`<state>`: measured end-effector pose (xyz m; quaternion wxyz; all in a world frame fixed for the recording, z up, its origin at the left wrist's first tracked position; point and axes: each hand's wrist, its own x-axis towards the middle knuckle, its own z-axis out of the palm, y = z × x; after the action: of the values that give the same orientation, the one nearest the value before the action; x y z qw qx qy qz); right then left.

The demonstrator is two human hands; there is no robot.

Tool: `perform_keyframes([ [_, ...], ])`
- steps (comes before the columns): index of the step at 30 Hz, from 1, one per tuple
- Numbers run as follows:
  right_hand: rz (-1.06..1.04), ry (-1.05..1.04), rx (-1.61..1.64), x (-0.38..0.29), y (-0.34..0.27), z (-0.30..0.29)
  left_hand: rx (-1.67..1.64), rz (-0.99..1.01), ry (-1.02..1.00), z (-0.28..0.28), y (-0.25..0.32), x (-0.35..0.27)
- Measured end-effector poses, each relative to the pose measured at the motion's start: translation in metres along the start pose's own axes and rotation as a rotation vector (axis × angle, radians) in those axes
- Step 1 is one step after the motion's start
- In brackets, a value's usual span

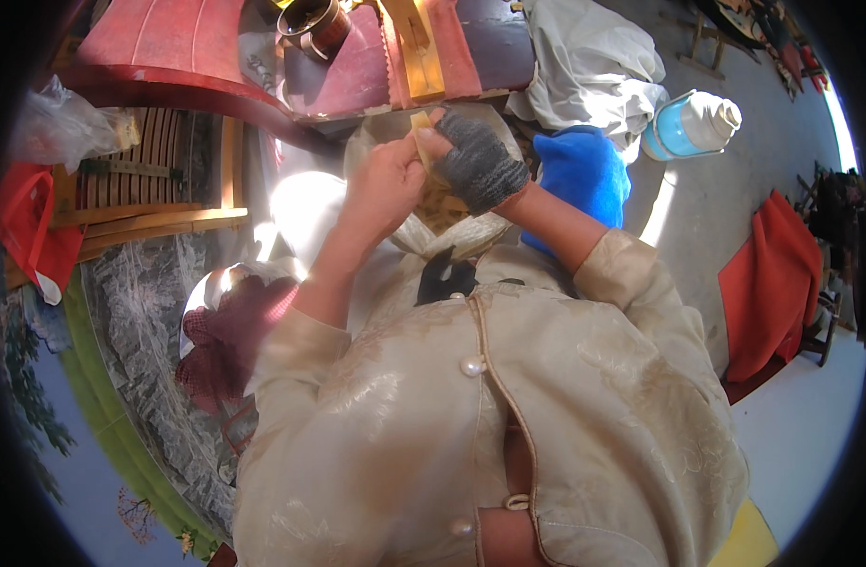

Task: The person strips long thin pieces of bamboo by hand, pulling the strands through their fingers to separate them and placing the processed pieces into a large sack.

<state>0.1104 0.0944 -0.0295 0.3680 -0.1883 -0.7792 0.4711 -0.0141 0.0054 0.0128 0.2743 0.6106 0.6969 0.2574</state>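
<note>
A small, flat, yellowish piece, perhaps wood [420, 127], stands between my two hands in front of my chest. My bare left hand [387, 181] pinches it from the left side. My right hand [479, 159], in a grey knitted fingerless glove, has its thumb against the piece and its fingers curled behind it. Under the hands is an open pale sack [468, 237] with several yellowish pieces [443, 209] inside. Just beyond the hands, a wooden block with a slot [422, 64] lies on a red cloth [461, 49] over a dark padded surface.
A metal cup [312, 28] stands on the padded surface at the upper left. Right of my hands are a blue cloth [581, 173], a white cloth [589, 64] and a blue-and-white container [691, 126]. A slatted wooden chair [131, 166] and a plastic bag [68, 127] are at left.
</note>
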Motion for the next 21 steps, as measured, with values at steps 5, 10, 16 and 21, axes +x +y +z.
perform_keyframes([
  [5,0.674,0.038,0.912,0.012,-0.025,0.004,-0.054,0.183,0.549,0.01,-0.009,-0.002],
  [10,0.762,-0.123,1.355,0.005,-0.026,-0.013,-0.046,0.489,0.556,0.013,0.01,0.01],
  [16,0.05,-0.116,0.094,0.016,-0.078,-0.018,-0.294,0.421,0.64,0.002,0.005,0.004],
  [21,0.077,-0.199,-0.295,0.01,-0.105,-0.062,-0.746,0.227,0.407,0.0,0.031,0.007],
])
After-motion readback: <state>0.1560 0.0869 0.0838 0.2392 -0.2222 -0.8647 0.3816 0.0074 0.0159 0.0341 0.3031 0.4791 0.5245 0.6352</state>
